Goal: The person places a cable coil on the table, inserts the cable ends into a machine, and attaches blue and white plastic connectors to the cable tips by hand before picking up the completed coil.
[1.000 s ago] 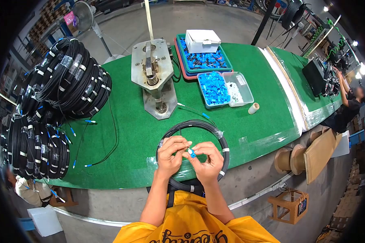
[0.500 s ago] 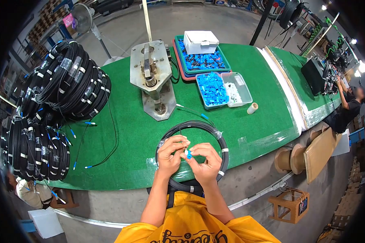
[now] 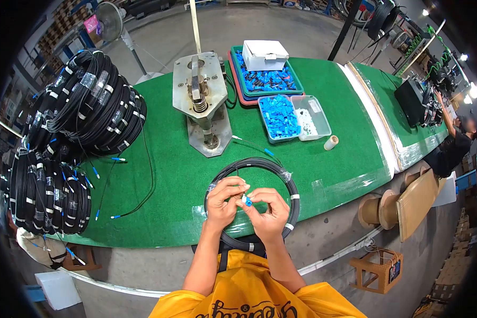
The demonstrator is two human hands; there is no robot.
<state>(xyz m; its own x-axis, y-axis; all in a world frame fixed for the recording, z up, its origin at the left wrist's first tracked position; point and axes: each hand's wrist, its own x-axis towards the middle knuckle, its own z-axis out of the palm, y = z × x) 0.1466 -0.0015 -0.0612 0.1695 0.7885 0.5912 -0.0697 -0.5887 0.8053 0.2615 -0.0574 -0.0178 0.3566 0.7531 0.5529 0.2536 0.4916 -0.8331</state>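
Note:
A small blue fibre connector (image 3: 248,202) with a whitish tip is pinched between the thumb and fingers of my right hand (image 3: 271,212). My left hand (image 3: 222,205) meets it from the left, its fingers closed against the connector's whitish end; what exactly they grip is hidden. Both hands are raised over a coil of black cable (image 3: 294,184), bound with white bands and clear tape, on the green table (image 3: 164,212). One cable end with a blue connector (image 3: 269,152) lies just beyond the coil.
A metal hand press (image 3: 217,139) stands ahead. Beyond it are a tub of blue connector parts (image 3: 279,119), a clear container with white bits (image 3: 317,117), a white box (image 3: 266,55) and a small roll (image 3: 330,142). Stacked cable coils (image 3: 119,114) fill the left; a co-worker (image 3: 450,146) is at right.
My hands stay together in nearly the same place. The blue connector has shifted slightly in my fingers, and more of its whitish end shows. The view has moved a little.

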